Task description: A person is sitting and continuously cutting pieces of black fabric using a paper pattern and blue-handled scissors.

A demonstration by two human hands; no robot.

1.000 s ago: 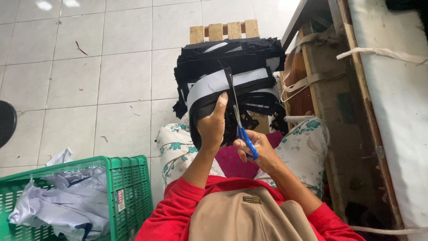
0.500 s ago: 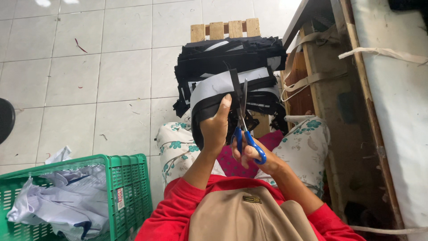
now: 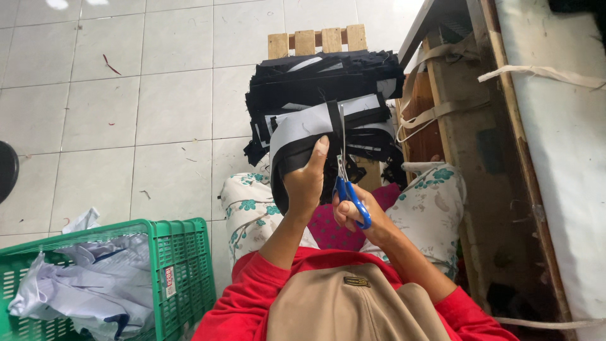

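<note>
My left hand [image 3: 307,183] sits at the centre of the frame; its fingers are wrapped around a folded strip of black and grey fabric [image 3: 300,136], thumb pressed against the front. My right hand [image 3: 355,213], just right of centre, has its fingers closed through the blue handles of the scissors [image 3: 346,183]. The blades point up and stand against the right edge of the fabric strip. Directly above, in the upper middle, a stack of black fabric pieces [image 3: 322,85] rests on a wooden stool [image 3: 317,41]. A green plastic basket [image 3: 183,265] holding pale cloth occupies the lower left. A wooden counter [image 3: 467,126] runs along the right side. The floor is white tile [image 3: 126,95].
</note>
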